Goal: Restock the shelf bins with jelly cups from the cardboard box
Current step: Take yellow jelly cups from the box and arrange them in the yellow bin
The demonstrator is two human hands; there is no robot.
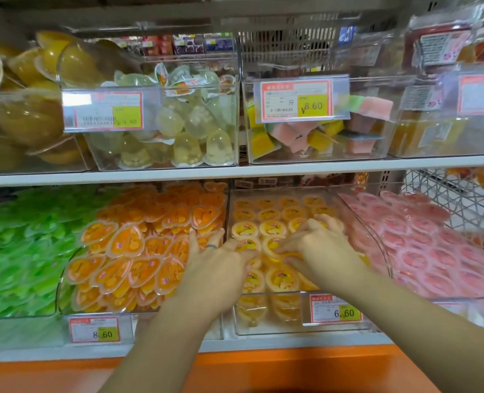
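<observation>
The left hand [221, 262] lies flat with its fingers splayed apart and straight. A ring [211, 246] sits on one finger, and the thumb side touches a round yellow cup. The right hand [320, 245] arches over the same heap with its fingers bent down onto the lids. Motion blur hides whether they clamp a cup or only rest there.

In the head view both hands sit inside a clear bin [377, 245] on the lower shelf, at the frame's centre. It is filled with rows of round yellow jelly cups [273, 228], lids up. At 9 o'clock from it a second clear bin holds heart-shaped orange cups [127, 239], and further toward 9 lie green cups [16, 251]. At 3 o'clock are pink cups [422, 245].

On the upper shelf, a bin at 11 o'clock holds pale domed jellies [178, 131]. A bin at 1 o'clock holds pink, yellow and green blocks [300, 134]. At 10 o'clock are large amber cups [36, 109].

The price tag [335, 310] on the front of the yellow cups' bin reads "6.60". The tag below the orange cups [94, 333] reads "8.60". The upper tag at 1 o'clock [296, 100] reads "¥8.60" with "斤". The upper tag at 11 o'clock [103, 110] is too blurred to read fully.
</observation>
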